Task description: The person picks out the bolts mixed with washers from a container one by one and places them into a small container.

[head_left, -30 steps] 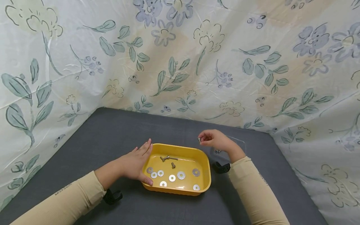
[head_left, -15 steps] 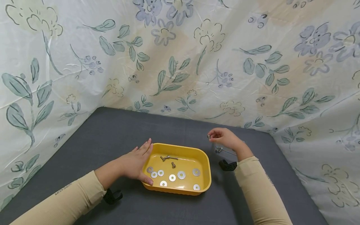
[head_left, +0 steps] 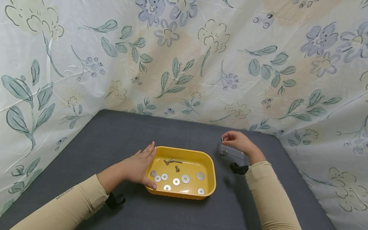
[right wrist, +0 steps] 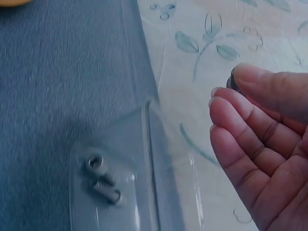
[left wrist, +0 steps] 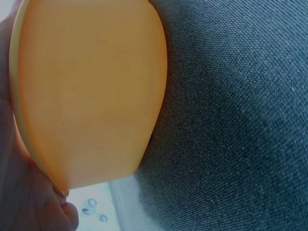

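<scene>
My left hand rests on the left end of a yellow plastic tray, its fingers straight and spread along the rim. In the left wrist view, the tray's outer wall fills much of the picture beside the hand. To the right of the tray, my right hand pinches a small metal screw between thumb and forefinger; most of it is hidden by the fingertips. Under this hand is a clear plastic box that holds a couple of socket-head screws, sharpest in the right wrist view.
Several flat washers lie scattered in the tray, mostly toward its front. A few screws lie near its back wall. Dark grey cloth covers the table, and a floral curtain hangs behind and on both sides.
My right hand has moved right with the screw, from near the tray's back right corner to above the clear box. My left hand and the tray have stayed put.
</scene>
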`<state>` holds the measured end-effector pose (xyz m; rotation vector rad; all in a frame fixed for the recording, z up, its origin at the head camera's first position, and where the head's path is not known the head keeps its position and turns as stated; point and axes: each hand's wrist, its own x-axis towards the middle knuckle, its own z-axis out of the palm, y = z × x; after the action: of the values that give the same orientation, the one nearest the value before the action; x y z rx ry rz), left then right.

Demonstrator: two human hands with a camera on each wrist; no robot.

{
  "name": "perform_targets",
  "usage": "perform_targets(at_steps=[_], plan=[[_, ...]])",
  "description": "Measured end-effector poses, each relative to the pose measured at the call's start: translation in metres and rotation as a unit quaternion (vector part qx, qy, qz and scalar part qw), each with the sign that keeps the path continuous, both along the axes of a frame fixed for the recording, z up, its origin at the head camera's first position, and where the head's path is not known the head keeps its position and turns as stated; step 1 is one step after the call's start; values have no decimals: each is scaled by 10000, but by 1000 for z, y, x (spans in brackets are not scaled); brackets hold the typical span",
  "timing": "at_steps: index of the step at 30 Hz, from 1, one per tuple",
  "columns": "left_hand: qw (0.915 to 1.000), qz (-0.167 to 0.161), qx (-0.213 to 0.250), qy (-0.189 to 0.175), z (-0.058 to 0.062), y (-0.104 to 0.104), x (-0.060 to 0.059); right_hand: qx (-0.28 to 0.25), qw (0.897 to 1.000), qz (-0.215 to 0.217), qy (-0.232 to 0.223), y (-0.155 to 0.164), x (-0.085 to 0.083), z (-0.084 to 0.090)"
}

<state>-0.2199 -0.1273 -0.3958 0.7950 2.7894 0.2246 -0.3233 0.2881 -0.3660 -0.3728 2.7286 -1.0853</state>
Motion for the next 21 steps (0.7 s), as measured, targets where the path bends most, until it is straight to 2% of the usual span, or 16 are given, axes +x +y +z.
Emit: perform_targets(at_steps=[7, 21], plan=[[10000, 0, 1, -9, -1, 0, 0, 25, 9994, -346, -75, 17, -2, -5], [10000, 49, -15, -53, 1, 1, 0, -167, 9986, -444, -227, 40, -1, -11]])
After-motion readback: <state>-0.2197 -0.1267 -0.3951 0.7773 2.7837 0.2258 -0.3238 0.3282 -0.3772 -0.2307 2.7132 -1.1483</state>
